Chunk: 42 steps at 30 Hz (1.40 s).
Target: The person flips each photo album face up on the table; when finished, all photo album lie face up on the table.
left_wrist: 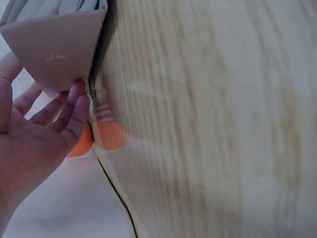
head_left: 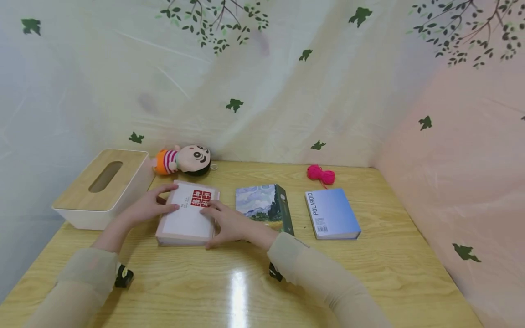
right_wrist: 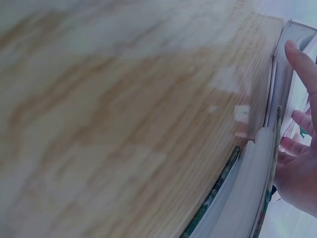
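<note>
A thick white album (head_left: pixel 188 223) with a red block of characters on its cover lies flat on the table. My left hand (head_left: pixel 149 207) is at its left side; in the left wrist view, relaxed fingertips touch the beige spine (left_wrist: pixel 59 49). Over the album's right side spreads my right hand (head_left: pixel 234 223), its fingers over the cover and its thumb by the near right corner. The right wrist view shows that thumb (right_wrist: pixel 301 62) extended along the album's edge. Partly behind the right hand lies a book with a painted landscape cover (head_left: pixel 262 202).
A tissue box with a wooden lid (head_left: pixel 74 189) stands at the left. Behind the album lies a doll in striped top and orange bottoms (head_left: pixel 176 161). At the right are a blue Polaroid book (head_left: pixel 334 214) and a pink yarn bundle (head_left: pixel 321 174). Printed cloth hangs behind the table.
</note>
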Each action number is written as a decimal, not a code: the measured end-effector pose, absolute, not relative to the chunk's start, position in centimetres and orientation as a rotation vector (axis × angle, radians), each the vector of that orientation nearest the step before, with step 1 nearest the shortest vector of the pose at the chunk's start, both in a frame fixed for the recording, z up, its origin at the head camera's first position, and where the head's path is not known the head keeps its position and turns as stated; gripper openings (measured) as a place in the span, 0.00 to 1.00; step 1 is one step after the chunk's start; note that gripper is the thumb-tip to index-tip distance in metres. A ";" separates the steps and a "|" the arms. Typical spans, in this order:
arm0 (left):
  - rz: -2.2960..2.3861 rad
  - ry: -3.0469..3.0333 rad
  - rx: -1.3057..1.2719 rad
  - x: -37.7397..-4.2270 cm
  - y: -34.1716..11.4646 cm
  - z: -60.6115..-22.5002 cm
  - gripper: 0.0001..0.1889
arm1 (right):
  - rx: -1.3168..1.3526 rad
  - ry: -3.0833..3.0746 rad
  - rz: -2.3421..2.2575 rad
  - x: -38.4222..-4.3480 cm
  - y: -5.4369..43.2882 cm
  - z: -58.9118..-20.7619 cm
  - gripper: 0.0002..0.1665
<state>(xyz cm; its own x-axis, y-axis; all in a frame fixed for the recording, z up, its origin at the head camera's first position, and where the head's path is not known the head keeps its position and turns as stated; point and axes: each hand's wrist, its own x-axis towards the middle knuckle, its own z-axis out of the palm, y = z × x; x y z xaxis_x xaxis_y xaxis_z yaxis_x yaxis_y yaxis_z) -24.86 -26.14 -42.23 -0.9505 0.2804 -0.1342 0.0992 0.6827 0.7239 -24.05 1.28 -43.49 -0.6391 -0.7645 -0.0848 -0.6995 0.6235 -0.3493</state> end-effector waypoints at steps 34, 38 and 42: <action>0.899 2.972 0.502 -25.2 -22.2 -38.4 0.47 | -1.274 2.629 -0.404 -22.9 5.8 -39.2 0.52; 0.893 2.989 0.560 -25.1 -20.7 -37.4 0.47 | -1.246 2.657 -0.457 -22.5 7.6 -38.0 0.52; 0.901 2.970 0.598 -24.8 -19.4 -36.8 0.46 | -1.238 2.695 -0.495 -22.3 9.4 -37.4 0.52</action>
